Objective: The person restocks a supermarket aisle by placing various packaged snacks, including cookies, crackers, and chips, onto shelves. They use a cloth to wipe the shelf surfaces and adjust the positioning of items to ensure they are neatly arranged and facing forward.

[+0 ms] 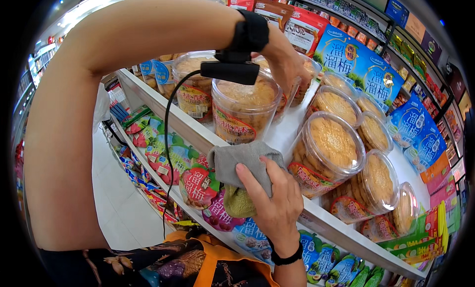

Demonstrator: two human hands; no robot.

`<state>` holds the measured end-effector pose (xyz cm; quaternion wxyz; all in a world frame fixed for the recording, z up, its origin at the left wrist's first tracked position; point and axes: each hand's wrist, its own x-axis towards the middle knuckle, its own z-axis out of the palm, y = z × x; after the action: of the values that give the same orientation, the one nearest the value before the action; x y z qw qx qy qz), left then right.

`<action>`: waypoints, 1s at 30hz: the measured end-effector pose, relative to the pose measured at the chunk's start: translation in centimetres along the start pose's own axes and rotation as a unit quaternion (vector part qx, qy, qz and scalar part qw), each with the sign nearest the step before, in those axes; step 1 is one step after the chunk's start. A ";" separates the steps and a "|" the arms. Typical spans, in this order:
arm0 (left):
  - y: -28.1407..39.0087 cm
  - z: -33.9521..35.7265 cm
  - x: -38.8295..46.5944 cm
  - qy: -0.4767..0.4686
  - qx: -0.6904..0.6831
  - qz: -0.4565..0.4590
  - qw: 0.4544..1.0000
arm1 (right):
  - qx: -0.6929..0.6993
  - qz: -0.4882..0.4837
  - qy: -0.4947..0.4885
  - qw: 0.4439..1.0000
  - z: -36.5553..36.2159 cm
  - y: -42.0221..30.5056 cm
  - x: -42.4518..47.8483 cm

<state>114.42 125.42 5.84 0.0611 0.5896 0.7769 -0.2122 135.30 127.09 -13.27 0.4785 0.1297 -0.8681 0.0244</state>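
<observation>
My left hand (287, 66) reaches over the shelf from the left, bent down among clear plastic cookie jars at the back. Its fingers touch a jar there, but the wristband and the hand hide whether they grip it. My right hand (278, 198) holds a folded grey cloth (243, 162) at the shelf's white front edge, with a green cloth (238, 201) hanging under it. Just beyond the grey cloth stands a round jar of cookies (245, 110). To the right, another cookie jar (328, 149) leans tilted among several more.
A white shelf ledge (334, 222) runs diagonally across. Below it lie bagged snacks (196, 185) on a lower tier. Blue snack bags (345, 57) stand behind the jars. A black cable (167, 138) hangs from the device on my left wrist. Tall stocked shelves rise at the back.
</observation>
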 end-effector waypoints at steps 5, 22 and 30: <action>-0.5 1.8 -1.3 0.131 -0.027 0.018 0.991 | -0.006 -0.007 0.014 1.000 0.6 -0.1 0.0; 11.8 -0.6 -3.6 0.201 -0.033 0.107 0.973 | -0.101 0.192 0.284 0.934 -9.1 -0.2 -5.5; 8.2 1.2 -5.7 0.171 -0.063 0.060 0.982 | -0.269 0.197 0.329 0.883 -12.9 2.7 -7.8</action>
<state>123.62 121.59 4.60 -0.0230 0.6574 0.7511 -0.0555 149.26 133.40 -12.57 0.7384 -0.1938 -0.6416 -0.0751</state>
